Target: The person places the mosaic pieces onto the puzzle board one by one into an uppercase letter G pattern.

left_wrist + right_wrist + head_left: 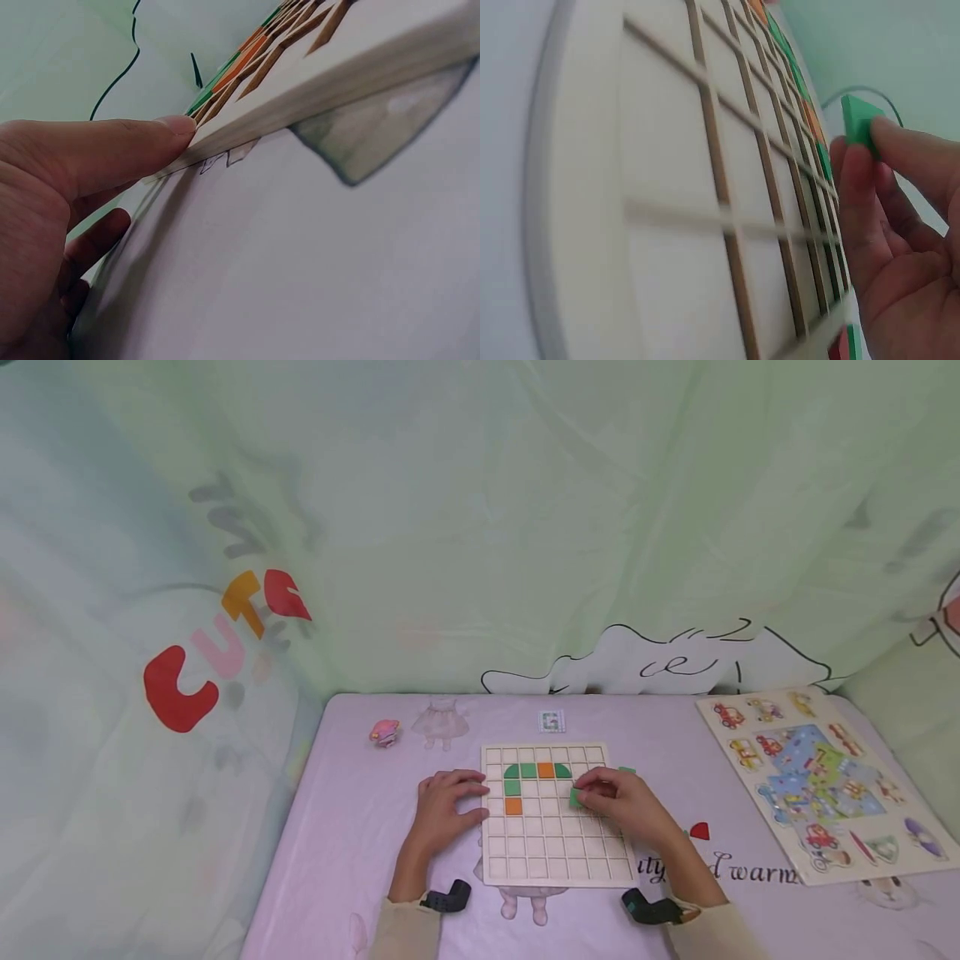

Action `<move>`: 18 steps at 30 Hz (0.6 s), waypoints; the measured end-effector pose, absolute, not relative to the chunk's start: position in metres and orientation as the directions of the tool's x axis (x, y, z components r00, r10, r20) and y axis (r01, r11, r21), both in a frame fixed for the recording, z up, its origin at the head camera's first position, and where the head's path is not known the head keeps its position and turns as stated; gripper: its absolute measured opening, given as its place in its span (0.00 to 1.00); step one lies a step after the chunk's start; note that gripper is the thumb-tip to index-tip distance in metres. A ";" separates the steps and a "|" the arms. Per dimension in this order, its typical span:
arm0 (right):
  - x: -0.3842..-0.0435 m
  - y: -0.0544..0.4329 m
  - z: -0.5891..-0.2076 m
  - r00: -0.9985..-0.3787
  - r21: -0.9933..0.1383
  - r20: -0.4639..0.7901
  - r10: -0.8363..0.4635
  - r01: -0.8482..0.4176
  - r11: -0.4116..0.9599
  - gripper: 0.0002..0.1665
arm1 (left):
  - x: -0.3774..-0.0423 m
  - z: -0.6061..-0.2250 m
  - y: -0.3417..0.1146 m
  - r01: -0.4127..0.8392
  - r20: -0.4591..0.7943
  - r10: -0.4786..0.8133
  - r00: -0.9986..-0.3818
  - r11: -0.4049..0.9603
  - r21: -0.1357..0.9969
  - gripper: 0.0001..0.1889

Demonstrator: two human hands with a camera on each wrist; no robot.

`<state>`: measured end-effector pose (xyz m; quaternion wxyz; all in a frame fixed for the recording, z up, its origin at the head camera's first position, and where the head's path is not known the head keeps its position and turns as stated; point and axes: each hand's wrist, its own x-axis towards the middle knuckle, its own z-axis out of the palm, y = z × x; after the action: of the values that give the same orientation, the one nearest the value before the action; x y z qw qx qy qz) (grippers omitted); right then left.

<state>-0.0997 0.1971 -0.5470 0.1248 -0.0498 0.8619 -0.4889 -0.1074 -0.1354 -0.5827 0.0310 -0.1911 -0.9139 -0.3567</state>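
Observation:
A pale wooden grid board lies on the table. Set in its upper cells are a row of green and orange tiles, ending in a dark green rounded tile; below the row's left end are a green square and an orange square. My right hand pinches a green square tile between thumb and fingers, over the board's right part. At the board's left edge is my left hand, its thumb touching the side of the board in the left wrist view and its fingers loosely spread.
Behind the board lies a small pattern card, with a pink figurine to its left. A red rounded tile and a green tile lie right of the board. Farther right is a picture puzzle board.

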 end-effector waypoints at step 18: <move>-0.101 0.121 -0.552 -0.932 -0.847 -0.110 -0.346 -0.095 0.524 0.07 | -0.110 -0.589 -0.138 0.389 0.211 0.335 -0.918 0.667 0.635 0.15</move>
<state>-0.1009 0.1215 -0.5525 0.1334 -0.1279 0.8626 -0.4710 -0.1104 -0.1378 -0.5894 0.0379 -0.1985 -0.9122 -0.3564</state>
